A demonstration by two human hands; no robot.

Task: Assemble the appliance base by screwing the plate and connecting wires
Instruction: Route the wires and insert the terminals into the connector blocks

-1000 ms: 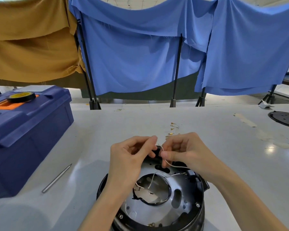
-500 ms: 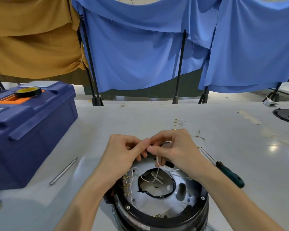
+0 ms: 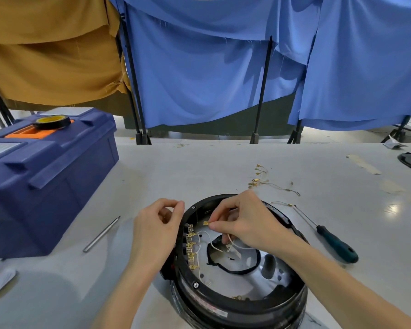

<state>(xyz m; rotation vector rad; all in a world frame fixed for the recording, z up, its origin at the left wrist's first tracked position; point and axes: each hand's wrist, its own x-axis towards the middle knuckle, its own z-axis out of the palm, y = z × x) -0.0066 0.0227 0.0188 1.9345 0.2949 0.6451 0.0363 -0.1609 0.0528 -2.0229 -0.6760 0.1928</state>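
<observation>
Head view: right hand (image 3: 244,224) pinches a brass terminal (image 3: 206,223) over the base (image 3: 235,305).
Round and black, the base sits open side up on the table (image 3: 199,167), holding a silver plate (image 3: 274,276) with a large central hole. White wires (image 3: 205,233) loop toward brass tabs (image 3: 191,250) lining its left inner wall. Left hand (image 3: 157,229) is curled beside the rim; whether it holds anything cannot be told.

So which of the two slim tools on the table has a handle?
The screwdriver right of the appliance base: dark green handle. The metal rod by the blue toolbox is bare.
</observation>
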